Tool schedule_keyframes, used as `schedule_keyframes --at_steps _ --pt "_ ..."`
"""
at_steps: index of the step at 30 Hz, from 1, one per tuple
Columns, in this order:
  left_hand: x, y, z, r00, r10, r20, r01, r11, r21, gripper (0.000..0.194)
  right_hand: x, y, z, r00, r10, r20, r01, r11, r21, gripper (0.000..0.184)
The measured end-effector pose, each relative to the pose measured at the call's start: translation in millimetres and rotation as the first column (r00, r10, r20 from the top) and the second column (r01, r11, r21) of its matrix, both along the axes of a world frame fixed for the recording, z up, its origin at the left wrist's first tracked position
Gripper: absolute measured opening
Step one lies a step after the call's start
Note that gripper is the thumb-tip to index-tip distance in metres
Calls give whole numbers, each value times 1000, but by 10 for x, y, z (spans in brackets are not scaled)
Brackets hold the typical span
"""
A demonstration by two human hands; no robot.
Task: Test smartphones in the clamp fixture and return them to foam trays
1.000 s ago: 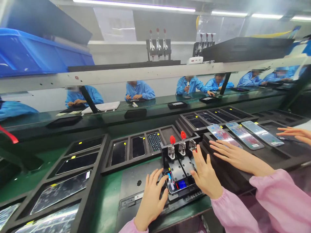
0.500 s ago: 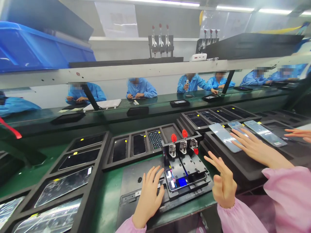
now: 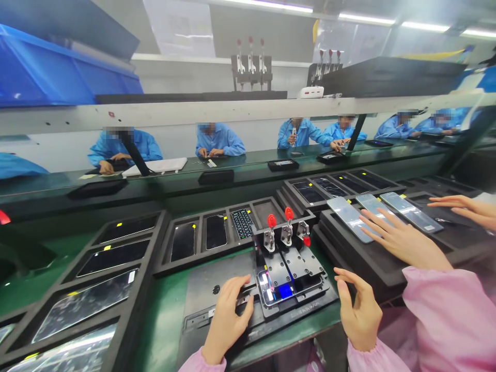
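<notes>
My left hand (image 3: 228,320) rests on a dark metal base plate (image 3: 211,284), its fingers curled over a small silver catch (image 3: 242,300) just left of a black clamping jig (image 3: 294,274). I cannot tell whether it grips the catch. A phone (image 3: 284,290) with a glowing blue patch lies in the jig, below several red-handled toggle clamps (image 3: 279,217). My right hand (image 3: 360,310) hovers beside the jig's right edge, fingers curved and apart, holding nothing.
A co-worker's pink-sleeved hands (image 3: 405,242) lie over several phones (image 3: 349,219) on a black foam tray at right. Foam trays of dark phones (image 3: 112,258) line the left. Beyond a green bench, people in blue gowns (image 3: 219,140) sit working.
My right hand has lifted off the jig and moved right, its fingers curling. My left hand has slid back toward the catch. The view has shifted slightly.
</notes>
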State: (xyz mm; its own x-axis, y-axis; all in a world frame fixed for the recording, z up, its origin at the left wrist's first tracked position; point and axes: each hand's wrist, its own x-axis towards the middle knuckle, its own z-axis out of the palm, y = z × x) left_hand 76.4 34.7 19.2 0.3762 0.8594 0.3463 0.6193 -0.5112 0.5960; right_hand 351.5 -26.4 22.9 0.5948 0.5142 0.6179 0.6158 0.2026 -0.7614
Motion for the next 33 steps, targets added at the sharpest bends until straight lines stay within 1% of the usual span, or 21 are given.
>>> schedule_keyframes --at_steps 3,5,14,19,22,25,30,33 --pt "0 -6 -16 999 14 34 -15 1000 14 33 5 -25 -51 998 1 -57 0 1000 13 25" --pt "6 -14 -22 999 16 43 -16 1000 13 33 5 -33 -77 998 7 -66 -5 1000 16 24" --pt "20 -20 -19 998 1 64 0 1000 -12 35 9 -47 -119 1000 -14 -25 14 1000 -20 23" --pt "30 -27 -13 997 -10 75 11 1000 -15 35 25 -54 -159 1000 -2 -4 1 998 -60 24" --pt "38 -26 -14 997 -15 79 16 1000 -12 36 27 -55 -177 1000 0 7 1 998 -60 25" --pt "42 -28 -14 997 -13 76 14 1000 -8 36 25 -51 -174 1000 10 14 -9 998 -63 24" --pt "43 -34 -22 996 -10 88 10 1000 1 36 27 -43 -128 997 50 57 -46 996 -74 18" --pt "45 -35 -22 995 -12 95 12 1000 0 35 25 -30 -112 996 65 65 -58 993 -101 20"
